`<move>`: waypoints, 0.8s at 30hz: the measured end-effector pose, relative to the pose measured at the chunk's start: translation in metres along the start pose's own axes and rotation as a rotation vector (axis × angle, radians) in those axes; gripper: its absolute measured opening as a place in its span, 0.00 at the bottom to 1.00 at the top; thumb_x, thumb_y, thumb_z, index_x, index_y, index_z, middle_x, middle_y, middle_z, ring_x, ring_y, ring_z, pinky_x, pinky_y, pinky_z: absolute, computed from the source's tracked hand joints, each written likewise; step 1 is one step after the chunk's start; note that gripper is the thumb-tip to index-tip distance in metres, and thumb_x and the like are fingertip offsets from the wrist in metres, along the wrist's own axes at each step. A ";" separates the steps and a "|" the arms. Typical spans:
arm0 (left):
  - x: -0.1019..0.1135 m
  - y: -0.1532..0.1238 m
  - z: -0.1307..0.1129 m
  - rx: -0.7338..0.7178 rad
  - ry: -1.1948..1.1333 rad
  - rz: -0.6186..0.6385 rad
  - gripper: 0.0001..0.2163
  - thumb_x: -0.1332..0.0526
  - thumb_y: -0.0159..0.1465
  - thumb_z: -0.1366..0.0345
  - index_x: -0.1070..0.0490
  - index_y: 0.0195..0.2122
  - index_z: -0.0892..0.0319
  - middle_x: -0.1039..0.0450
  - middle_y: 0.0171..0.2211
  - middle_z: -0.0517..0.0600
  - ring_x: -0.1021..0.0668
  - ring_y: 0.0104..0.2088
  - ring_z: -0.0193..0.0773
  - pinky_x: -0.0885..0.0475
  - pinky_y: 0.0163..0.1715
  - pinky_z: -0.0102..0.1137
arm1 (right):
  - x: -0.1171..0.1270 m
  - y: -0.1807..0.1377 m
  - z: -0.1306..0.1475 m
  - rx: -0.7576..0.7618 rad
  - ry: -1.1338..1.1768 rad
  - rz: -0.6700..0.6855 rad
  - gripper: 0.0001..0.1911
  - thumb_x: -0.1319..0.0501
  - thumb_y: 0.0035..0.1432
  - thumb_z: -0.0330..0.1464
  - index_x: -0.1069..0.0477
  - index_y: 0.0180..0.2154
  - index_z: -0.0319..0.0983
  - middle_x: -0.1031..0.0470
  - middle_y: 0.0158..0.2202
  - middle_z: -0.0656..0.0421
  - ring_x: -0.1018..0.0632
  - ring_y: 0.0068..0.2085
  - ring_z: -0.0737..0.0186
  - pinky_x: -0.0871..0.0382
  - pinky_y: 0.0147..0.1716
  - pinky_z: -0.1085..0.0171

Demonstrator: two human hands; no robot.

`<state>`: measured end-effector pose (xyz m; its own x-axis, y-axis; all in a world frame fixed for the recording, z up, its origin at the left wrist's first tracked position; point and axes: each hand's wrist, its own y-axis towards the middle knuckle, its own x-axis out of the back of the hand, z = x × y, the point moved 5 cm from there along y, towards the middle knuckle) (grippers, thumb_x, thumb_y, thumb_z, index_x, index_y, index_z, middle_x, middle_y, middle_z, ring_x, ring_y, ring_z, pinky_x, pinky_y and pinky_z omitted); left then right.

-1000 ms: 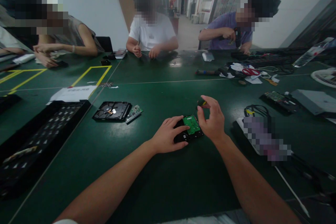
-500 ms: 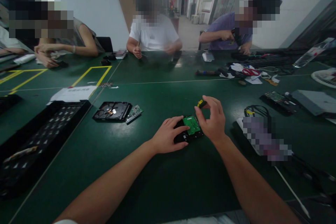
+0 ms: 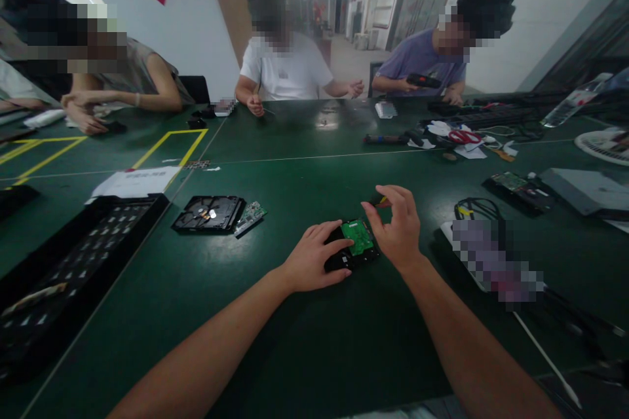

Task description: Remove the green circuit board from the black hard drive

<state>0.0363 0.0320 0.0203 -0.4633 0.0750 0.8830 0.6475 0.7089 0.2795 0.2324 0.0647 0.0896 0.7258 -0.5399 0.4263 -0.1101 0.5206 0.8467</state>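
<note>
A black hard drive with a green circuit board (image 3: 358,236) lies flat on the table in front of me. My left hand (image 3: 314,255) grips its left side, thumb along the near edge and fingers across the top. Above the drive's right end, my right hand (image 3: 397,226) pinches the short black-and-yellow handle of a screwdriver (image 3: 377,199) between thumb and fingers. The screwdriver's shaft and tip cannot be made out. To the left sits another opened hard drive (image 3: 210,214), with a loose circuit board (image 3: 251,218) leaning by its right side.
A long black tray (image 3: 88,255) lies at left beside a white paper (image 3: 137,182). At right are a blurred-out device (image 3: 484,255) with cables, another drive (image 3: 518,191) and a grey box (image 3: 584,191). Three people sit across the green table (image 3: 295,353).
My right hand has turned the screwdriver handle slightly, so less yellow shows. The left hand stays on the drive. Across the table, one person's hand has moved outward; the view has tilted slightly up.
</note>
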 end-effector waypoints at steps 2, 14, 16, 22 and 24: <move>0.000 0.000 0.000 0.002 0.001 0.003 0.29 0.35 0.65 0.45 0.31 0.65 0.51 0.46 0.72 0.60 0.39 0.70 0.58 0.39 0.66 0.54 | 0.002 0.001 0.002 0.012 -0.022 -0.019 0.22 0.35 0.66 0.30 0.33 0.59 0.47 0.26 0.51 0.52 0.21 0.47 0.53 0.19 0.42 0.53; -0.001 0.000 0.001 -0.003 -0.009 -0.004 0.30 0.33 0.64 0.46 0.31 0.65 0.50 0.46 0.72 0.60 0.37 0.69 0.60 0.38 0.65 0.55 | 0.002 0.001 0.002 -0.024 -0.029 -0.024 0.22 0.34 0.65 0.33 0.34 0.59 0.46 0.27 0.50 0.52 0.21 0.46 0.53 0.20 0.40 0.53; -0.001 0.000 0.000 -0.002 -0.006 0.000 0.30 0.34 0.64 0.46 0.31 0.65 0.51 0.46 0.72 0.60 0.37 0.69 0.60 0.38 0.65 0.55 | 0.003 0.002 0.002 -0.021 -0.058 -0.027 0.22 0.33 0.65 0.33 0.33 0.58 0.47 0.27 0.48 0.53 0.22 0.44 0.54 0.20 0.39 0.53; 0.001 0.001 -0.001 -0.003 0.000 -0.003 0.29 0.35 0.65 0.46 0.31 0.65 0.51 0.46 0.72 0.61 0.38 0.70 0.58 0.39 0.66 0.54 | 0.000 -0.001 -0.002 -0.035 -0.018 -0.032 0.25 0.37 0.67 0.30 0.37 0.63 0.44 0.26 0.53 0.50 0.21 0.45 0.53 0.20 0.41 0.51; 0.001 0.001 -0.001 -0.006 -0.002 -0.003 0.30 0.35 0.65 0.45 0.31 0.65 0.51 0.46 0.72 0.60 0.38 0.70 0.58 0.38 0.65 0.54 | 0.000 -0.001 -0.002 -0.025 -0.002 -0.027 0.25 0.36 0.66 0.30 0.37 0.62 0.45 0.27 0.53 0.50 0.21 0.46 0.52 0.19 0.40 0.52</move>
<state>0.0367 0.0323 0.0215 -0.4665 0.0744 0.8814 0.6499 0.7048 0.2845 0.2337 0.0658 0.0884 0.7268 -0.5553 0.4042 -0.0734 0.5223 0.8496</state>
